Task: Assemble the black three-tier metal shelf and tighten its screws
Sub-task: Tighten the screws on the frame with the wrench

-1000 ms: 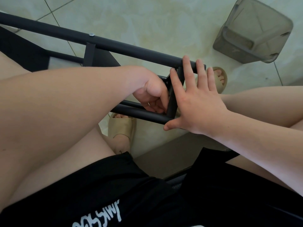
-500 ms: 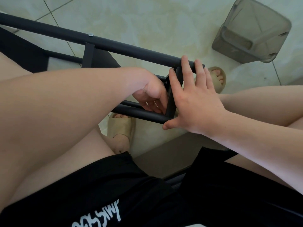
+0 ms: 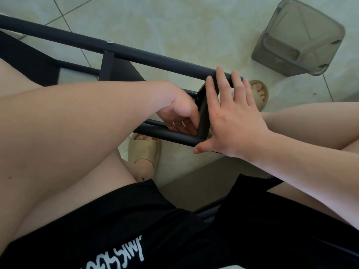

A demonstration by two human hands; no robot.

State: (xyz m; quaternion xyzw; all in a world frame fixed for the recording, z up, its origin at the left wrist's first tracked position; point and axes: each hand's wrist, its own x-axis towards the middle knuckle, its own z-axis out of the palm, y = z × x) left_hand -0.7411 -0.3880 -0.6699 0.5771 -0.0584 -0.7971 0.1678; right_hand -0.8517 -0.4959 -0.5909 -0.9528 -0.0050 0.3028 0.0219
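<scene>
Across the person's knees, above the tiled floor (image 3: 174,26), the black shelf frame (image 3: 105,66) lies on its side and runs from the far left toward the middle right. Its far tube (image 3: 155,63) carries a silver screw (image 3: 109,42) on top and ends under the right hand's fingertips (image 3: 219,71). The near tube (image 3: 169,135) runs parallel below it, and a short end bar (image 3: 203,117) joins the two at the right.

The right hand (image 3: 233,121) lies flat against that end bar from the right, fingers straight and a little spread, thumb stretched out beside the tip of the near tube. The left hand (image 3: 180,109) reaches down between the two tubes, just left of the end bar, with its fingers (image 3: 182,124) curled inward. Whether they pinch anything cannot be told, since the palm hides it.

On the far right stands a grey see-through plastic bin (image 3: 297,37). One beige sandal (image 3: 144,150) shows under the near tube, another (image 3: 259,94) beyond the right hand.
</scene>
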